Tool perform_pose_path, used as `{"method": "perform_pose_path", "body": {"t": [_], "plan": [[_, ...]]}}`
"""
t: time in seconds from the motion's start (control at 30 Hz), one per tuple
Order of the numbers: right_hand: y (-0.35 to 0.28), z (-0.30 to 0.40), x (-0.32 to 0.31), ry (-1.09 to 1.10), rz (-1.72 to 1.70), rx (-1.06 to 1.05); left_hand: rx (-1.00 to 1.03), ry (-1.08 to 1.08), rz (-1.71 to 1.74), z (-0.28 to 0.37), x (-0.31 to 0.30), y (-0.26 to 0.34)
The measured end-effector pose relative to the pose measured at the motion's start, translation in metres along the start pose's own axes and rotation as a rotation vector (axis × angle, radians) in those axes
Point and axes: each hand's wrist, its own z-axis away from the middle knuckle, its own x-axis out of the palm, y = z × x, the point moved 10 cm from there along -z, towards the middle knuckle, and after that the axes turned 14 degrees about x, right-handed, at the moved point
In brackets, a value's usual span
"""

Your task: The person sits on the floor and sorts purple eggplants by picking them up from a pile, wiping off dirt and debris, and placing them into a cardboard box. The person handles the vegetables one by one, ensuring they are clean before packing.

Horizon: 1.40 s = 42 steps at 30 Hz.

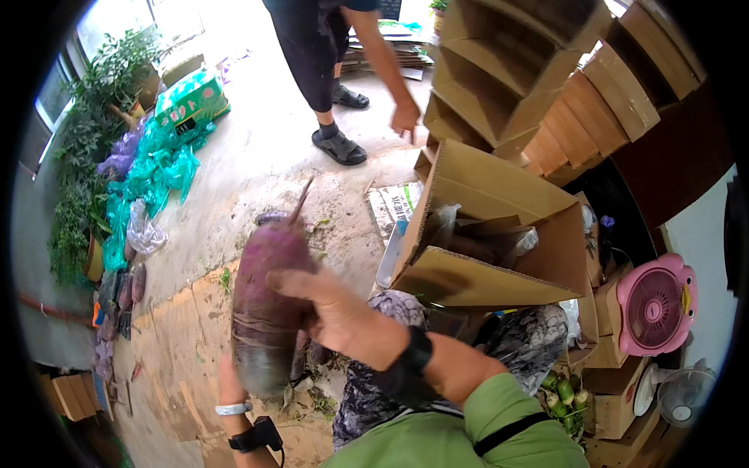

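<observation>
A large purple radish [270,304] with a long thin root is raised in front of me, tip away from me. My right hand [333,304] grips its right side, thumb across the upper part. Mostly hidden behind the radish, my left hand [229,377] is at its lower left; whether its fingers touch it does not show. Past the radish lies another purple one [272,217] on the floor, and more dark ones [310,348] lie under my right hand. An open cardboard box [503,278] with plastic-wrapped items inside stands before my knees.
A co-worker [319,64] stands ahead, one arm hanging by stacked empty cartons [497,64]. Teal plastic bags [158,169], potted plants [76,175] and long purple vegetables [126,289] line the left side. A pink fan [655,304] and green radishes [564,392] are at right.
</observation>
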Motion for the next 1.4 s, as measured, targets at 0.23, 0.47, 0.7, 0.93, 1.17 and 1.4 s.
{"method": "perform_pose_path", "body": {"t": [0.23, 0.47, 0.7, 0.93, 1.17, 1.4], "plan": [[-0.17, 0.145, 0.055, 0.205, 0.625, -0.527, 0.541, -0.152, -0.067, -0.12, 0.004, 0.254], [-0.267, 0.219, 0.002, 0.629, 0.941, -0.749, 1.196, -0.643, -0.187, -0.164, 0.134, 0.423], [-0.279, 0.193, -0.074, 0.727, 1.123, -0.517, 1.422, -0.942, -0.689, -0.16, 0.256, 0.4], [-0.258, 0.16, -0.107, 0.576, 1.481, -0.387, 1.464, -1.012, -0.875, -0.153, 0.263, 0.392], [-0.209, 0.135, -0.169, 0.515, 1.512, -0.107, 1.395, -0.999, -0.627, -0.154, 0.251, 0.395], [-0.148, 0.13, -0.254, 0.529, 1.831, 0.473, 1.422, -0.925, -0.631, -0.163, 0.246, 0.382]]}}
